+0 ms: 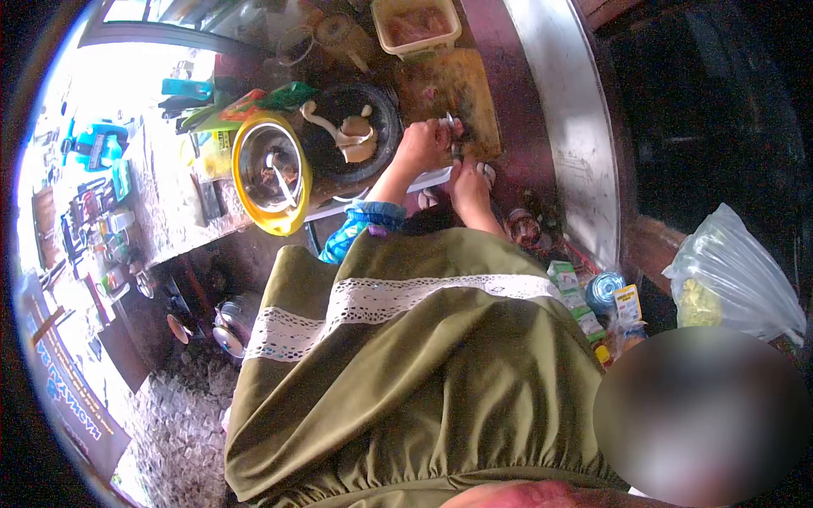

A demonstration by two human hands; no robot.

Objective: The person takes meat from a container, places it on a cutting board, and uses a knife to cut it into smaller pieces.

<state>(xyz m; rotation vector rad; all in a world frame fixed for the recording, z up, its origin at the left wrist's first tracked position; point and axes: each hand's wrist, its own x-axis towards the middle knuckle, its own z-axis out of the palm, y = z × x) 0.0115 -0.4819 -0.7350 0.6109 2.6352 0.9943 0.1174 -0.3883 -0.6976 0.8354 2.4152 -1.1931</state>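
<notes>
Both my hands reach over a worn wooden cutting board [449, 85]. My left hand [421, 144] pinches a small pale piece of food against the board's near edge. Right beside it, almost touching, my right hand [468, 179] is closed around a dark handle that looks like a knife [432, 179], with a pale blade showing under my wrists. A tub of pinkish meat [415, 24] stands just beyond the board. My olive dress with a white lace band [398, 300] fills the lower view.
A black bowl [322, 157] with pale slices sits left of the board, then a yellow-rimmed metal bowl [271, 165] with a spoon. A steel counter edge [567, 127] runs along the right. A plastic bag [737, 271] and small packets [576, 296] lie at right.
</notes>
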